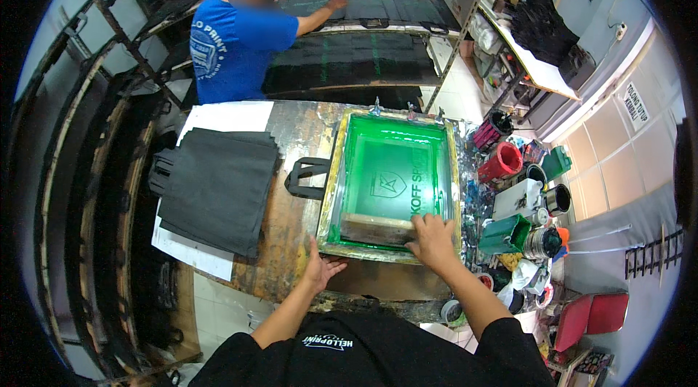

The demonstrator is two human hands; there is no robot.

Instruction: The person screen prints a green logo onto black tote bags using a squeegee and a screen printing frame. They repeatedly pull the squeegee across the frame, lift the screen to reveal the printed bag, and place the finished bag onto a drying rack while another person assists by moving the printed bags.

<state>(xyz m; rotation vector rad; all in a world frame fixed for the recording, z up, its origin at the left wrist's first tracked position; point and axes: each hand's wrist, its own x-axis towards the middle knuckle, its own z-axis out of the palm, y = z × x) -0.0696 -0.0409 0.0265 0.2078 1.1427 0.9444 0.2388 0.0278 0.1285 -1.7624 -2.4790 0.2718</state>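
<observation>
In my right hand (434, 243) is a wooden-handled squeegee (374, 230), gripped at its right end. It lies crosswise at the near end of a screen printing frame (334, 187). Green ink coats the mesh (385, 147), where a shield-shaped design and lettering show. My left hand (320, 269) is at the frame's near left corner, fingers apart and holding nothing; I cannot tell whether it touches the rim. A black bag handle (309, 177) sticks out from under the frame's left side. Hinge clamps (376, 105) sit along the far edge.
Left on the worn wooden table (283, 241) lies a stack of black bags (218, 190) over white sheets. Ink containers, including a red tub (502, 161) and green container (504, 234), crowd the right. A person in a blue shirt (236, 49) reaches toward racks of black bags (356, 56).
</observation>
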